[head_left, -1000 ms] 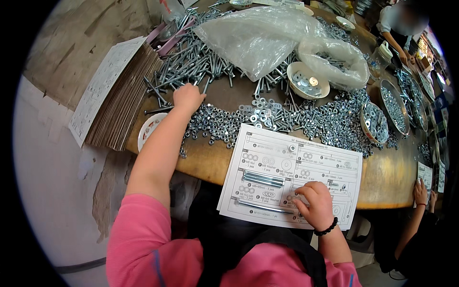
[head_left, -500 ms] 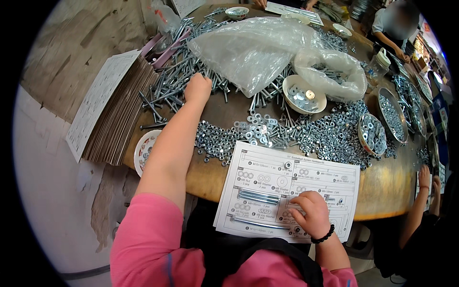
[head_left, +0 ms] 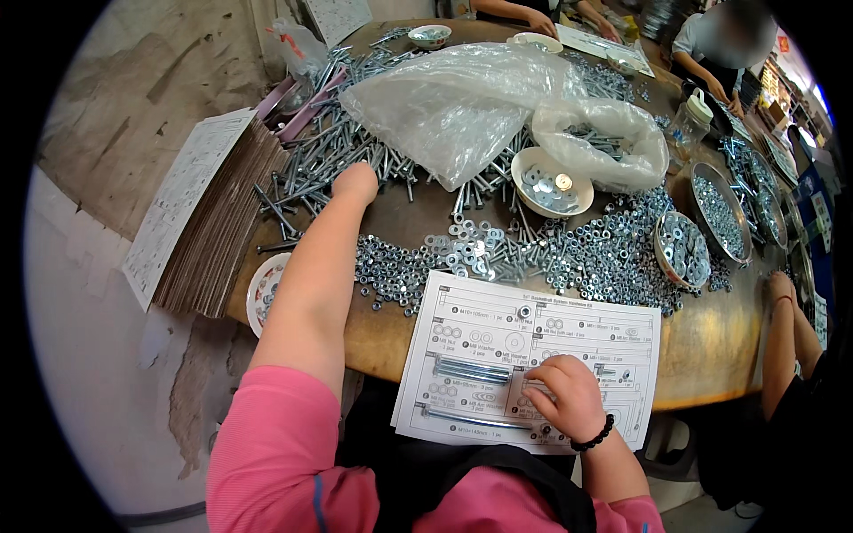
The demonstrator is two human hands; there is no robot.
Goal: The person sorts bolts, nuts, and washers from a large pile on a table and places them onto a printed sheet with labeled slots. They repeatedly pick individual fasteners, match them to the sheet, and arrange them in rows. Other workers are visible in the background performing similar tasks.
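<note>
My left arm reaches to the far left, where my left hand (head_left: 357, 183) is curled closed at the near edge of a heap of long silver bolts (head_left: 311, 169). Its fingertips are hidden, so anything in them does not show. My right hand (head_left: 569, 397), with a black bead bracelet at the wrist, hovers low over a printed sheet (head_left: 551, 311), thumb and fingers apart. On that sheet lie thick bolts (head_left: 473, 369) side by side, one long thin bolt (head_left: 471, 417), a nut (head_left: 525, 312) and a short bolt (head_left: 607, 372).
Loose nuts (head_left: 391, 271) and flat washers (head_left: 466, 242) spread beyond the sheet. A bowl of washers (head_left: 583, 201), clear plastic bags (head_left: 444, 98) and a metal tray (head_left: 697, 182) stand farther back. Stacked cards (head_left: 218, 213) are at left. Other people work at the right and far side.
My left hand has drawn slightly nearer to me at the bolt heap, still curled. My right hand keeps its place over the sheet. The whole view has shifted a little.
</note>
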